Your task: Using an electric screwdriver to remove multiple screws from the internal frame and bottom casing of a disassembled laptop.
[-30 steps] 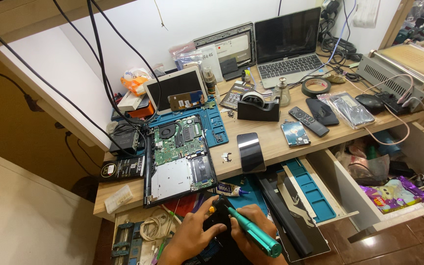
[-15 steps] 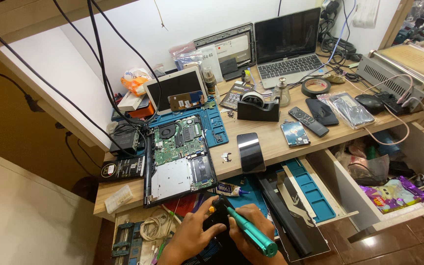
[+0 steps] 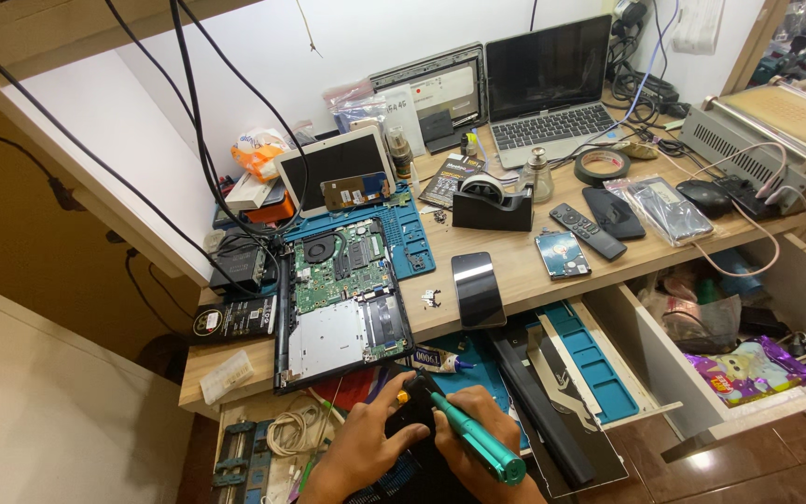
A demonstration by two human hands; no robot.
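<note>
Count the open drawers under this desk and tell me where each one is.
2. One open drawer sits at the middle, lined with a blue mat. The other drawer is at the right, holding bags and cables. Others may be hidden below the frame.

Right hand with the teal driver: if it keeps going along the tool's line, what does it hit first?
Probably the small black part under the left hand; the teal driver in the right hand has its tip right at it. Beyond lies the opened laptop, though depth is unclear.

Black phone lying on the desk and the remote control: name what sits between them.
In the head view, a small hard drive with a bluish label lies on the wood between the black phone and the remote control.
</note>
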